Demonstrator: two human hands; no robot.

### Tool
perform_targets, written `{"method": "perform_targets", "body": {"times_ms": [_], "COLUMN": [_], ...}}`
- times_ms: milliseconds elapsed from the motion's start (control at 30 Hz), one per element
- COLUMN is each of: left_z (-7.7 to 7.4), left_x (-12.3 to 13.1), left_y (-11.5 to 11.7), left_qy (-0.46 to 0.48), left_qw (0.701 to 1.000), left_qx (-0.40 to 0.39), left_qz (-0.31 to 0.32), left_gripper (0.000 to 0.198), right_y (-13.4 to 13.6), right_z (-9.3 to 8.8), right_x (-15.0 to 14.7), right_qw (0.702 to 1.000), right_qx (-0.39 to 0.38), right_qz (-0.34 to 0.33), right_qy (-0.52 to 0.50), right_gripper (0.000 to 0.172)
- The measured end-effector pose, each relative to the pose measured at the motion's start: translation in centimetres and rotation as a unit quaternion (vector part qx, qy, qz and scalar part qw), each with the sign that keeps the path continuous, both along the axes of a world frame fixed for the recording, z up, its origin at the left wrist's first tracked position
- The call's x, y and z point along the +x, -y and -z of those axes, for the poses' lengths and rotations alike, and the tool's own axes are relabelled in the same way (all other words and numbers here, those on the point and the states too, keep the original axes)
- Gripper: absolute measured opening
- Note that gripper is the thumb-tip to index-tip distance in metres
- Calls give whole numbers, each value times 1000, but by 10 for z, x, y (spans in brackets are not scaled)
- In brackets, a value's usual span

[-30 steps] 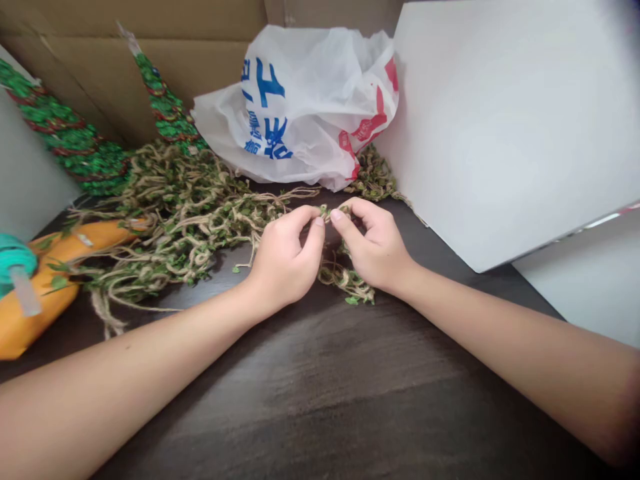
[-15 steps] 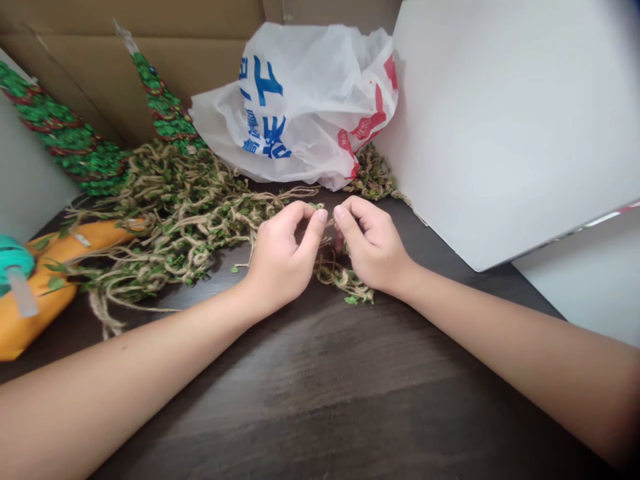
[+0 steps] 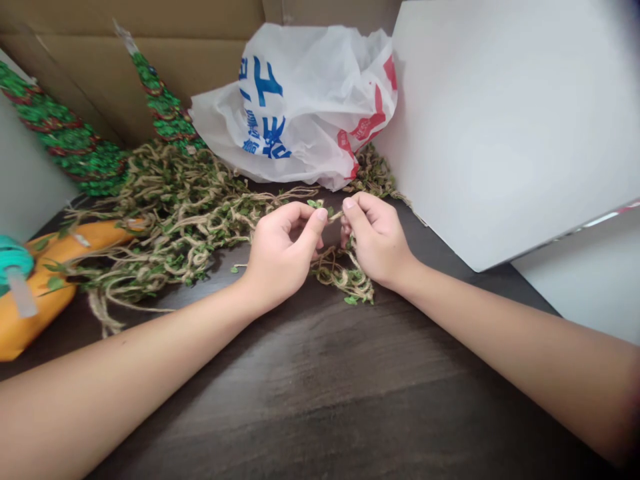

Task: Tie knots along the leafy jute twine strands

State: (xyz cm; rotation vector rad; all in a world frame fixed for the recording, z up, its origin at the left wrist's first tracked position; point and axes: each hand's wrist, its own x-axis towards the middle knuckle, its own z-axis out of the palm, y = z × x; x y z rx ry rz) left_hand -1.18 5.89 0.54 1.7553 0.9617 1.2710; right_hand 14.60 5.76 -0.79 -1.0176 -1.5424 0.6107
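Between my hands runs a short stretch of leafy twine garland (image 3: 336, 217), tan jute with small green leaves. My left hand (image 3: 286, 250) pinches it between thumb and fingers, a leaf showing above the fingertips. On the other side my right hand (image 3: 377, 237) is closed on the same twine with thumb and forefinger. More of this garland hangs below the right fingers and lies in a loose coil on the dark table (image 3: 320, 387). Left of my hands spreads a big tangled heap of similar leafy twine (image 3: 200, 213). The curled lower fingers are partly hidden.
A white plastic bag (image 3: 315, 107) with blue and red print lies behind my hands, more leafy twine (image 3: 373, 177) beside it. Two tinsel trees (image 3: 163, 100), an orange packet (image 3: 30, 307) and a teal-topped object (image 3: 15, 260) are at left. A white panel (image 3: 510, 127) stands right.
My hands have drawn slightly apart, the right one moving a little to the right. More twine and a green leaf now show between them.
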Motion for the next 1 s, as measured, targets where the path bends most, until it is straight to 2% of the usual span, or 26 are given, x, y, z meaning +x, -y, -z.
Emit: {"method": "perform_targets", "body": {"times_ms": [167,300,400,500,600,667,733,800,867,1000], "left_z": [-2,-4,0,7,8,5,4,5,7,9], "left_x": [-1,-1,-1,-2,-3,-4,-3,-2,-2,-2], "left_y": [-2,-2,-6,-10,-6,-1,4,6,5,1], "left_qy": [-88,-110,-104,-74,-96,-144,-169,-171,-158,-145], "left_qw": [996,993,994,994,977,959,946,942,949,961], "left_qx": [21,22,8,48,162,230,275,285,268,233], "left_qz": [-22,-38,-35,-57,-103,-81,-6,44,40,-15], "left_gripper": [31,34,30,10,40,46,49,51,50,41], "right_y": [4,-2,-6,-6,-2,0,1,1,2,5], "right_z": [-2,2,4,3,0,-2,-2,-1,-1,-3], "right_x": [-2,0,1,1,-1,-1,-2,-2,-2,-3], "right_qw": [1000,996,991,996,999,996,995,996,997,996], "right_qx": [3,-20,-35,-33,-20,-11,-2,2,1,-7], "right_qz": [-18,6,30,28,4,-18,-44,-59,-64,-73], "right_qy": [-1,-84,-124,-72,42,88,87,66,54,52], "right_gripper": [42,39,40,41,39,36,32,30,31,29]}}
